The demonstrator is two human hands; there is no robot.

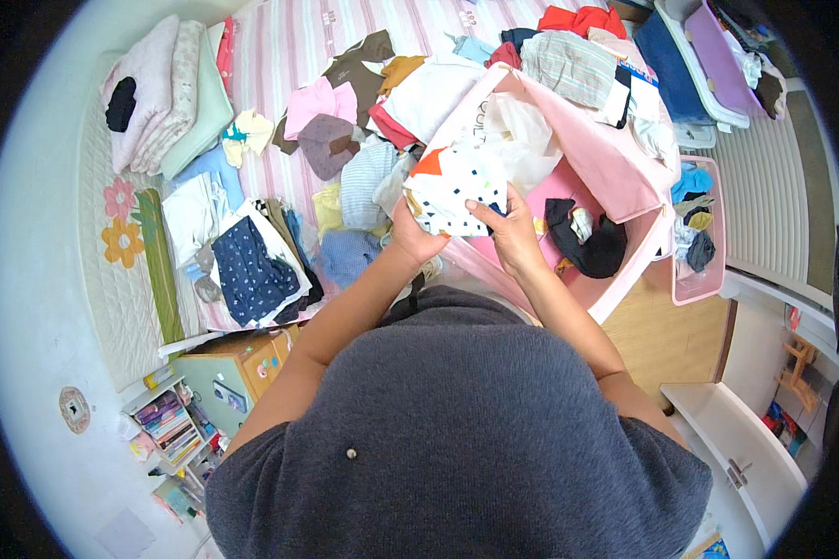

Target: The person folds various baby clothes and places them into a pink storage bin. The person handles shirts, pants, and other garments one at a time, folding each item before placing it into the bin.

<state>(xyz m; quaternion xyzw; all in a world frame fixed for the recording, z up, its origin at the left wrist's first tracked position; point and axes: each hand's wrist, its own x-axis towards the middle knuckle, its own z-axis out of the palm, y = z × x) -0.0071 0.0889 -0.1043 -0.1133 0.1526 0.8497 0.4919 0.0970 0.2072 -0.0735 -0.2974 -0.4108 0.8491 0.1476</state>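
A folded white cloth (459, 189) with dark speckles and an orange patch is held up between both my hands. My left hand (419, 234) grips its lower left corner, and my right hand (507, 230) has its right edge, thumb on top. Behind and below the cloth stands a pink fabric storage box (587, 150), its top open. Inside the box lie a black garment (594, 244), with a small pale cloth on it, and a crumpled translucent plastic bag (521, 136). Left of my hands are a striped light-blue garment (367, 185) and a blue checked cloth (349, 257).
The striped bed (266, 49) carries many loose clothes and a clothes pile topped by navy patterned fabric (259, 269). Folded quilts (154, 91) are stacked at the back left. A pink plastic bin (699, 279) holds clothes at right. A wooden cabinet (252, 363) stands lower left.
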